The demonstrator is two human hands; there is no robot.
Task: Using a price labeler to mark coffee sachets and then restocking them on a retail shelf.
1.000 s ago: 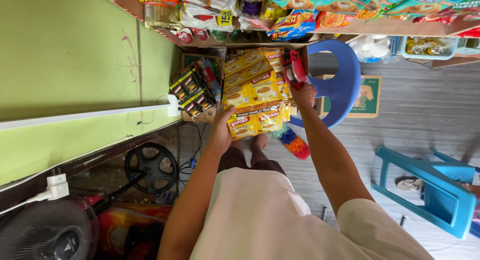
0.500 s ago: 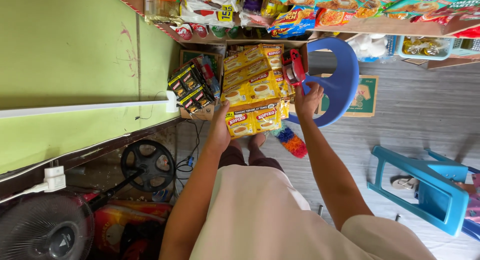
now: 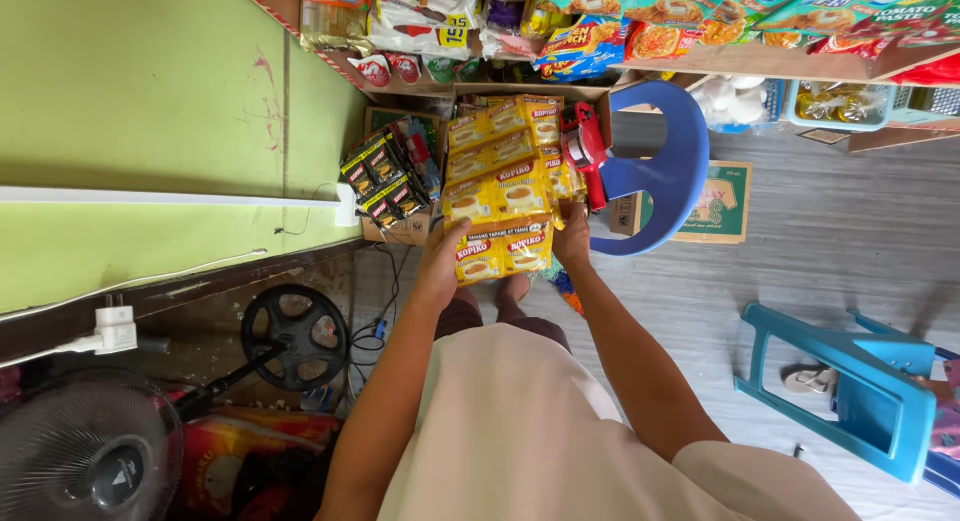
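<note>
A long strip of yellow coffee sachets (image 3: 500, 181) hangs down in front of me. My left hand (image 3: 440, 266) grips its lower left edge. On the lower right edge sits my right hand (image 3: 573, 236), which also seems to hold a red price-label gun (image 3: 583, 151) that sticks up beside the strip. The strip's upper end reaches into an open cardboard box (image 3: 590, 93) below the shelf.
A blue plastic chair (image 3: 665, 176) stands just right of the strip. Snack packets (image 3: 640, 21) line the shelf above. A box of dark sachets (image 3: 385, 176) sits left. A fan (image 3: 90, 461) and its black base (image 3: 295, 336) stand lower left; a blue stool (image 3: 850, 381) lies right.
My right hand came down from the label gun's level to the strip's lower right edge. The left hand kept its grip on the sachets.
</note>
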